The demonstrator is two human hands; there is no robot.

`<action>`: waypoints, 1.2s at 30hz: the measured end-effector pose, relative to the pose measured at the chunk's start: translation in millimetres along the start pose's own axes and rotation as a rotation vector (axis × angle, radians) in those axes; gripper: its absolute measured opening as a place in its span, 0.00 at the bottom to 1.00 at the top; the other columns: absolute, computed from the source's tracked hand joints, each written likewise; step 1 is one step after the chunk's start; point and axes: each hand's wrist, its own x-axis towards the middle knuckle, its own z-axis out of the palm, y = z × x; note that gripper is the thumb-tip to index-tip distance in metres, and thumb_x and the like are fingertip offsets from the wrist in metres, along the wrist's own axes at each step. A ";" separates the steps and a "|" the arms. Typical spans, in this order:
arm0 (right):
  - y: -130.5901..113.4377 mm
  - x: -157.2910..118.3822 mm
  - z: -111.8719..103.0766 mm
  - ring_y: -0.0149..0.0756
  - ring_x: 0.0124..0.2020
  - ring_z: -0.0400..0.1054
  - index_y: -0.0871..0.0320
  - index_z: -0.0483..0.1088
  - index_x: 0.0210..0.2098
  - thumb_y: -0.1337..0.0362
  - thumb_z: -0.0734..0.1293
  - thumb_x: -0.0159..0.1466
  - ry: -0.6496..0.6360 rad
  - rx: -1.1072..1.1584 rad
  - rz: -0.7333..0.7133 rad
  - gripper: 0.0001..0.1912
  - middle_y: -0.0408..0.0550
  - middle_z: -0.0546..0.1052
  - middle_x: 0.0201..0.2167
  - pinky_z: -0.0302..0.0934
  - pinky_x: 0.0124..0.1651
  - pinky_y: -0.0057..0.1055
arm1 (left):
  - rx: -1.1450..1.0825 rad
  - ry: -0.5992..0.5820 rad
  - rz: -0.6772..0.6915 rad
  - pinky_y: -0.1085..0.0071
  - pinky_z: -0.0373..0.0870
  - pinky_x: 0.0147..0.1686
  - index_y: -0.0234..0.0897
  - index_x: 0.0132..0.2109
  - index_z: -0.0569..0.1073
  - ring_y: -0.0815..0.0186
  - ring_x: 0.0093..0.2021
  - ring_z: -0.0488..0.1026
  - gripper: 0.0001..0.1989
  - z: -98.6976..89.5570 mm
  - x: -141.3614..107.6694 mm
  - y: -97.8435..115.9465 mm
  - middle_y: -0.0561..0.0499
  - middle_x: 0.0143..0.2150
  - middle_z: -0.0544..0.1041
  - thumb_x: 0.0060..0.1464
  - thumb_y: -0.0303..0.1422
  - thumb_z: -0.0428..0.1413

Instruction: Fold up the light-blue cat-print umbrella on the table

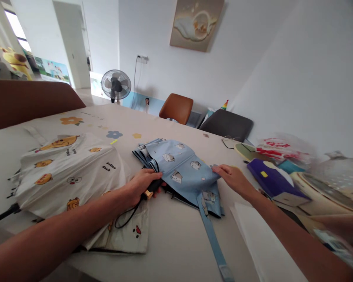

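Head view: inside the white table's [176, 239] near edge, the left hand [141, 186] wraps the black handle [157, 185] of a light-blue, animal-print fabric umbrella [185, 160], loosely folded, strap [212, 235] undone; the right hand [229, 178] pinches its canopy. A cream duck-print umbrella [88, 172] lies left. Near the right edge, a purple-and-white box [267, 180] fronts a translucent plastic bag [282, 147], contents unclear.

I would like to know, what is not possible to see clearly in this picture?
Head view: the handle of the blue umbrella is partly hidden by the left grip.
Head view: the black rod of the white umbrella is cut off by the left edge.
Head view: the blue strap meets the bottom edge; its full length is unclear.
Head view: red lettering on the plastic bag is blurred.
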 end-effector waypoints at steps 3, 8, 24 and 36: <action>-1.1 -3.4 0.5 0.39 0.34 0.67 0.58 0.70 0.30 0.53 0.59 0.56 -0.023 0.009 0.033 0.16 0.48 0.75 0.30 0.58 0.38 0.33 | -0.014 -0.004 0.002 0.75 0.63 0.14 0.32 0.29 0.66 0.72 0.19 0.67 0.06 -0.5 -0.4 0.2 0.47 0.29 0.74 0.50 0.32 0.53; -4.1 -5.0 0.3 0.39 0.37 0.68 0.59 0.69 0.35 0.56 0.65 0.51 -0.055 0.170 0.156 0.15 0.50 0.75 0.34 0.59 0.40 0.32 | -0.007 -0.004 -0.003 0.76 0.63 0.14 0.32 0.30 0.66 0.72 0.18 0.67 0.06 -1.0 -2.3 1.1 0.47 0.29 0.74 0.50 0.31 0.52; -6.2 -12.9 -21.3 0.33 0.30 0.65 0.57 0.66 0.22 0.60 0.69 0.49 -0.216 0.760 0.267 0.09 0.42 0.70 0.25 0.62 0.38 0.31 | 0.042 0.009 -0.007 0.76 0.61 0.13 0.32 0.28 0.66 0.73 0.17 0.65 0.07 0.9 -7.7 5.2 0.49 0.27 0.74 0.50 0.32 0.52; -13.8 -23.0 -16.7 0.30 0.22 0.65 0.57 0.64 0.29 0.54 0.65 0.54 -0.315 0.718 0.333 0.12 0.44 0.69 0.23 0.59 0.19 0.24 | 0.050 0.009 -0.014 0.76 0.60 0.13 0.32 0.29 0.65 0.74 0.16 0.65 0.07 0.1 -5.9 3.7 0.49 0.28 0.74 0.51 0.33 0.51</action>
